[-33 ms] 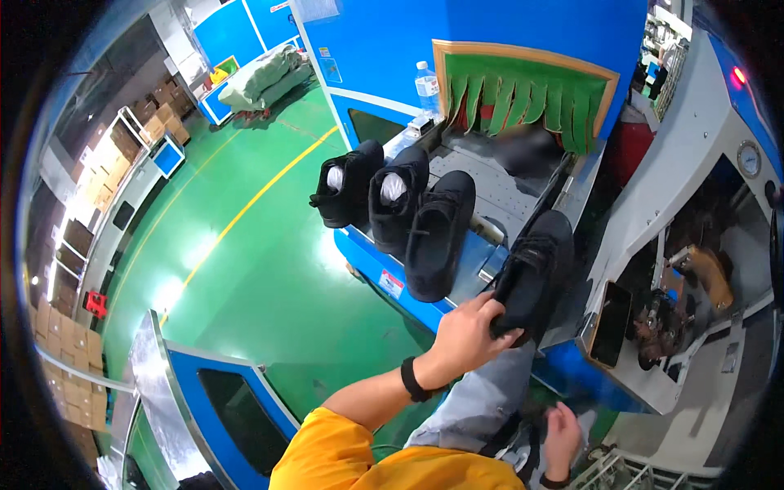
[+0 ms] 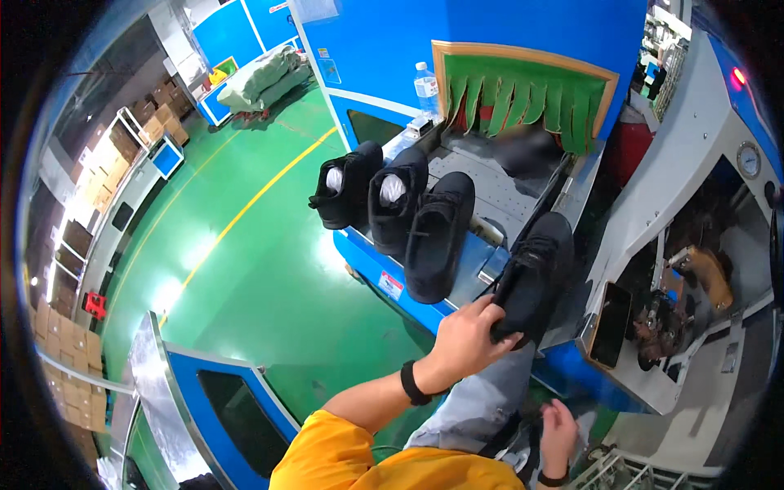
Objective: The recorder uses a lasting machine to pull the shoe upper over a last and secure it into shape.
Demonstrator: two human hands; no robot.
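Note:
My left hand grips a black lace-up shoe by its heel, thumb and fingers closed round the collar. The shoe's toe points away from me, at the front right of a metal machine bed. Left of it stand three more black shoes in a row: a low one and two, a middle one and a leftmost one, with white stuffing inside. Low by my lap, my right hand is empty, its fingers loosely bent and apart, touching no shoe.
Behind the bed, a green strip curtain hangs in a blue machine's opening. A water bottle stands beside it. To the right, a grey machine bears a dark phone. A wire rack sits lower right.

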